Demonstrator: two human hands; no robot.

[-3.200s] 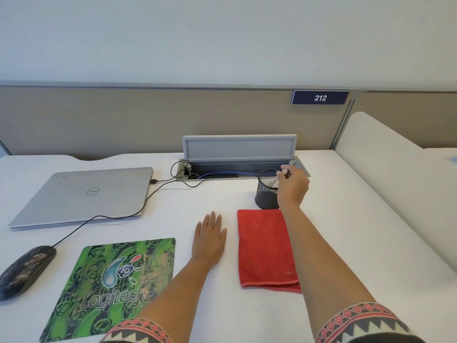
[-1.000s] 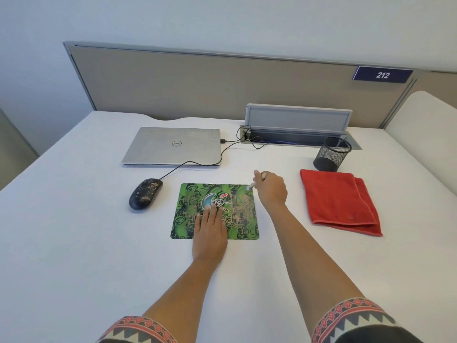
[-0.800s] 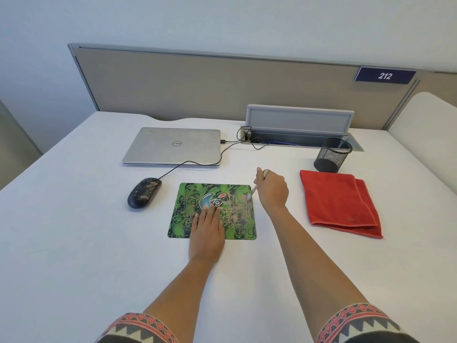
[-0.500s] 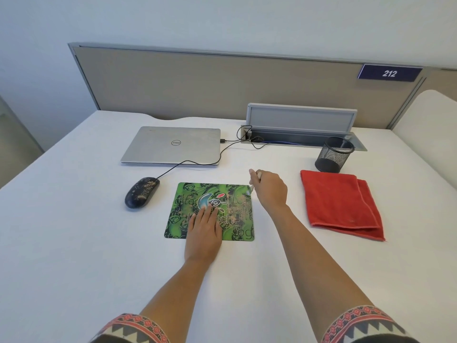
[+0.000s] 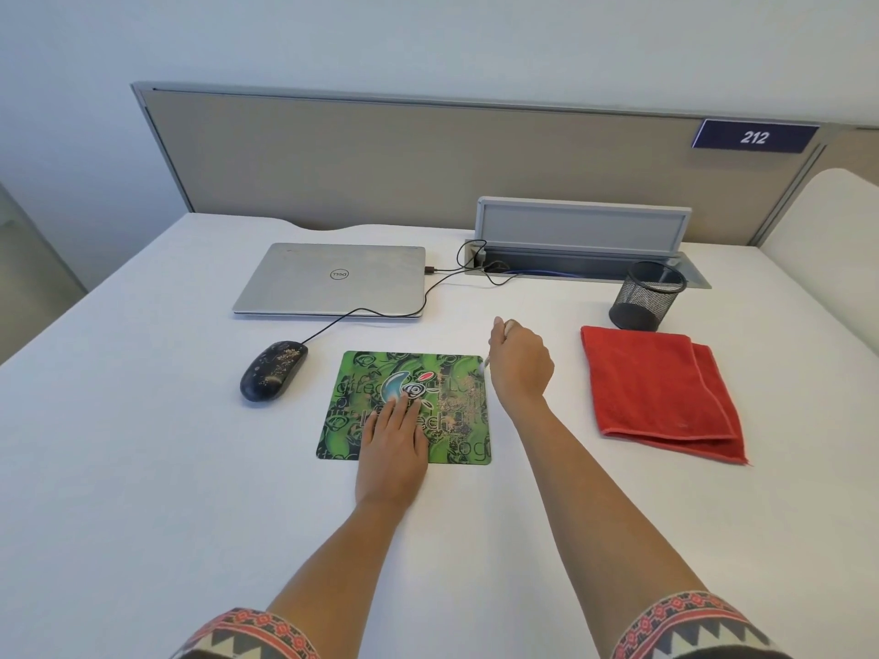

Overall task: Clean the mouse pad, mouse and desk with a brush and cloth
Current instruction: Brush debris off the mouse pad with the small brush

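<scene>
A green patterned mouse pad (image 5: 366,378) lies in the middle of the white desk (image 5: 142,492), speckled with brownish dirt on its right half. My left hand (image 5: 392,449) rests flat on the pad's near half, fingers straight. My right hand (image 5: 521,366) grips a small pale brush (image 5: 486,365), its tip at the pad's far right corner; most of the brush is hidden in the fist. A dark dirty mouse (image 5: 272,376) sits left of the pad. A folded red cloth (image 5: 659,390) lies to the right.
A closed silver laptop (image 5: 333,280) lies behind the pad, with the mouse's cable running to it. A black mesh pen cup (image 5: 647,297) stands behind the cloth, in front of an open grey cable tray (image 5: 582,230). A beige partition closes off the back.
My right hand took the brush from the pen cup and carried it to the pad's far right corner. My left hand moved onto the pad. The brush tip has shifted slightly over the last second.
</scene>
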